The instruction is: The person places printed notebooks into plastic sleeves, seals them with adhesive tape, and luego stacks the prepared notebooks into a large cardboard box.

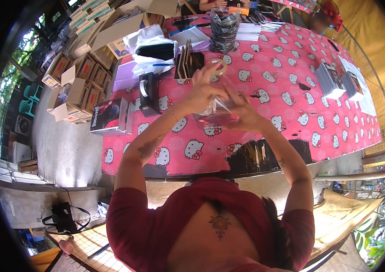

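Observation:
Above the middle of the table, a clear plastic wrapper [213, 105] lies over a dark and reddish flat pack [217, 119]. My left hand [201, 93] is closed, pinching the wrapper's upper part between thumb and finger. From the right side, my right hand [246, 114] grips the pack and the wrapper's edge. A tan ring-shaped roll of tape [221, 66] shows right by my left fingertips; whether they touch it I cannot tell. To the left of my hands stands a black tape dispenser [149, 95], with a stack of clear-wrapped books [111, 117] beside it.
The table [287, 118] has a pink cartoon-cat cover with torn dark patches. Dark upright boards [185, 61], a black-lined bin [224, 31] and white bundles [154, 50] stand beyond. Booklet stacks [330, 80] sit right, cartons [83, 81] left. Another person's hands [222, 3] are across the table.

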Demonstrator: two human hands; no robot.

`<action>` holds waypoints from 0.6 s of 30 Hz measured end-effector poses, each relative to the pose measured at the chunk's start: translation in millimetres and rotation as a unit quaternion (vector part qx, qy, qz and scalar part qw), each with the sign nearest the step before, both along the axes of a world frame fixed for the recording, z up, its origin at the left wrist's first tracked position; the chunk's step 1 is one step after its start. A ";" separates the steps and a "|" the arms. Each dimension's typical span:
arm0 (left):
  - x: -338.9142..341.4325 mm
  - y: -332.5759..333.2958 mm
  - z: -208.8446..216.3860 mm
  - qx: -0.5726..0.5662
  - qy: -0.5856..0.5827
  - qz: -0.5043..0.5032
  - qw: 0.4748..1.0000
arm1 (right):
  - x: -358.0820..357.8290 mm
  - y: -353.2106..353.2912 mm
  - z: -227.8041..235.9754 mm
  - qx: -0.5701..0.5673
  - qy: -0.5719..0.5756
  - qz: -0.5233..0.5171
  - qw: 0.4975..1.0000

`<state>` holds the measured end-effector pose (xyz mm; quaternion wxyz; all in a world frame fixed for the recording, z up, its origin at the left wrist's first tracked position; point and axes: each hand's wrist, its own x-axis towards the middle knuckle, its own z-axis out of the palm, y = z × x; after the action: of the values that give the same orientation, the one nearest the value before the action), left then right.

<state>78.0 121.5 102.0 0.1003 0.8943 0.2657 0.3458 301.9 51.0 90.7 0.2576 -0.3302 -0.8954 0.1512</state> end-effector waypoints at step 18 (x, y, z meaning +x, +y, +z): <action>-15.0 -50.7 69.3 -0.020 -0.073 0.031 0.997 | -28.3 111.3 77.2 0.048 -0.081 0.139 0.986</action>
<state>63.0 70.7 171.3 0.1269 0.8556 0.2924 0.4078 273.6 162.3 167.9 0.1759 -0.2007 -0.9569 0.1146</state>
